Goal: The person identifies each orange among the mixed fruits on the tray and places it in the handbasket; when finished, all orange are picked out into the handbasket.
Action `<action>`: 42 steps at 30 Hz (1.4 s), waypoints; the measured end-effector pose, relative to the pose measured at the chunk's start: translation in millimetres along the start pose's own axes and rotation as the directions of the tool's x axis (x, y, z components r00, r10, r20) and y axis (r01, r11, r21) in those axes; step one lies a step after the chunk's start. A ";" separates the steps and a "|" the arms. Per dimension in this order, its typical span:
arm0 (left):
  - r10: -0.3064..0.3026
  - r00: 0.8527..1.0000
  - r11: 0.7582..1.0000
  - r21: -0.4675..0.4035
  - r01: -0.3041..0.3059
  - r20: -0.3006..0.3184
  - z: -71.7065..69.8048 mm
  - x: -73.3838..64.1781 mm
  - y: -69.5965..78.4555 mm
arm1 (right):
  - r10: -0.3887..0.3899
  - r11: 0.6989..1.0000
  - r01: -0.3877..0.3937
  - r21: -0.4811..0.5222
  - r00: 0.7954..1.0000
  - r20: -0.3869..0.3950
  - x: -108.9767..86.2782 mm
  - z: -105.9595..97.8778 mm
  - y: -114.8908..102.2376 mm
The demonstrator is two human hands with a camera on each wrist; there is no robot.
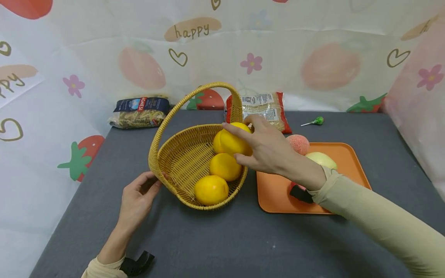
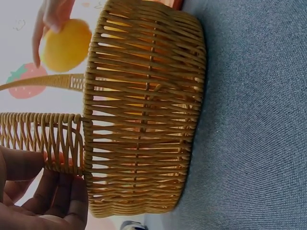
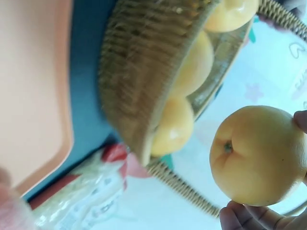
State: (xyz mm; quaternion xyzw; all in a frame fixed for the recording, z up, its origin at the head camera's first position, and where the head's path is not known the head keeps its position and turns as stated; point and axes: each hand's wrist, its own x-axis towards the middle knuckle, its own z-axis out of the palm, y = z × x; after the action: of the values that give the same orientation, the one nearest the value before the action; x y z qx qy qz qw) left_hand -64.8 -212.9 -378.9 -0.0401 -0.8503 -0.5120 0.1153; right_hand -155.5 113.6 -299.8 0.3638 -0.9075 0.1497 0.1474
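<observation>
A yellow wicker basket (image 1: 184,154) with a tall arched handle stands on the table, tilted towards the camera. My left hand (image 1: 137,199) grips the base of its handle at the left, thumb and fingers around the wicker. Over the basket's right rim, my right hand (image 1: 269,146) holds a round yellow citrus-like fruit (image 1: 234,141) between thumb and fingers. In the right wrist view this fruit (image 3: 259,155) shows a stem dimple and hangs apart from the basket. Three similar fruits (image 1: 211,190) lie along the basket's right side, one partly hidden behind the held fruit.
Right of the basket lies an orange tray (image 1: 347,162) with a pink textured ball (image 1: 299,144) and a pale yellow-green fruit (image 1: 321,159); my right forearm covers part of it. At the back are a pasta bag (image 1: 140,112), a red-edged grain bag (image 1: 267,108) and a green lollipop (image 1: 317,121).
</observation>
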 end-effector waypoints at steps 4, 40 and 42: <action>0.004 1.000 1.000 -0.007 -0.004 -0.001 0.1 0.3 0.6 | -0.036 0.998 0.036 0.043 0.999 0.002 9.0 8.4 -13.1; 0.041 0.999 0.998 -0.039 -0.041 0.007 0.8 -0.7 -2.7 | -0.166 0.986 0.152 0.074 0.946 0.277 38.5 71.8 -62.7; 0.042 0.999 0.998 -0.041 -0.042 0.006 0.3 -1.0 -2.4 | -0.166 0.986 0.151 0.071 0.936 0.311 38.2 72.3 -62.5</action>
State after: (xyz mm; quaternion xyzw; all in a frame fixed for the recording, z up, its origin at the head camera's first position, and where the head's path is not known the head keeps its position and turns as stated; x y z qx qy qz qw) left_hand -64.3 -213.7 -381.4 -0.0623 -0.8389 -0.5267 0.1222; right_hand -149.4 19.5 -341.1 0.4582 -0.8835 0.0978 0.0036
